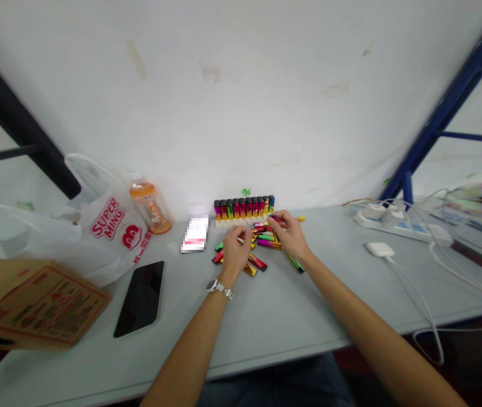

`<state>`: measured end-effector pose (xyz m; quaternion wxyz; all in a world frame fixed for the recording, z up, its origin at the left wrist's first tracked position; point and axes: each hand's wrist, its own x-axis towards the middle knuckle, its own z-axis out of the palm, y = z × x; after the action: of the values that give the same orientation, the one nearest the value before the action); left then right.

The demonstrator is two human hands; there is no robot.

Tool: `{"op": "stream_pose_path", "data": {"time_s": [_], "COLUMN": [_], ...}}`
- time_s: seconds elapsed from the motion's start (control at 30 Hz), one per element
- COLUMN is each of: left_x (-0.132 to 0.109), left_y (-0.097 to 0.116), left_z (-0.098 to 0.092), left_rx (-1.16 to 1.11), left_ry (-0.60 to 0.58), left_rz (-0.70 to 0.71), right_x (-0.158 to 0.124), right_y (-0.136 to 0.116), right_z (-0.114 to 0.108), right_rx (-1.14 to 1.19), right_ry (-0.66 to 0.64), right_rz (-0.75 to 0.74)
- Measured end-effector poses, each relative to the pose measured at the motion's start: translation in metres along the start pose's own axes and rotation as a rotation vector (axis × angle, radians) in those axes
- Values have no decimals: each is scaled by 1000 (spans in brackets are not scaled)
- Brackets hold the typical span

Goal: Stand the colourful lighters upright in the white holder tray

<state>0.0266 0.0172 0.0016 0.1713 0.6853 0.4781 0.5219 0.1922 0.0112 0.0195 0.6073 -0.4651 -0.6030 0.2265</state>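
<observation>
- While both hands work over the loose heap of slim, glossy, metallic multicoloured lighters [262,242] in the middle of the pale grey, smooth table [275,305], taking one piece at a time looks like the safest way to keep the rest from sliding.
- Left hand [236,252], with a silver metal wristwatch [220,289] on it, lies curled on the near side of the heap; I cannot tell whether its fingers grip anything.
- Right hand [291,233] has its fingertips drawn narrow, seemingly pinching a magenta-tipped lighter [272,218] just beside the tray.
- A row of upright lighters [244,208] with dark caps stands in a low white plastic tray [224,223] against the wall. By my judgement, each piece should go in upright and square, so the neighbours are not tipped.
- These bodies are slick and narrow, so a grip across the flat faces should hold better than one on the edges.
- Left of the hands lie a flat black glass phone [140,298], an orange plastic bottle [151,209], a crinkled white plastic bag with red print [109,232] and a brown printed cardboard box [33,305].
- To the right sit a white power strip [387,220] and a rounded white charger [379,249] with its cable.
</observation>
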Motion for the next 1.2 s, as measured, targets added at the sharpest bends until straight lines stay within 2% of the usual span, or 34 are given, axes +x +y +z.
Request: {"op": "stream_pose_path", "data": {"time_s": [0.07,0.17,0.23,0.43,0.63,0.83,1.03,1.2], "left_x": [0,0,-1,-1,0,0,-1,-1], "left_y": [1,0,-1,-5,-4,-3,-3,-2], "left_z": [0,1,2,3,4,4,3,2], "left_rx": [0,14,17,14,21,16,23,31], "left_ry": [-15,-27,-29,-25,-34,-36,-31,-23], "left_rz": [5,10,8,17,1,-6,10,8], "right_x": [16,45,64,98,101,107,93,68], "right_y": [6,17,22,41,56,55,44,38], "right_z": [-12,-28,-34,-30,-17,-16,-16,-14], "right_rx": [-134,-202,-245,-320,-384,-475,-908,-1062], "right_ry": [2,-149,-156,-194,-255,-310,-272,-357], "right_rz": [-10,28,44,-91,-118,-111,-160,-110]}}
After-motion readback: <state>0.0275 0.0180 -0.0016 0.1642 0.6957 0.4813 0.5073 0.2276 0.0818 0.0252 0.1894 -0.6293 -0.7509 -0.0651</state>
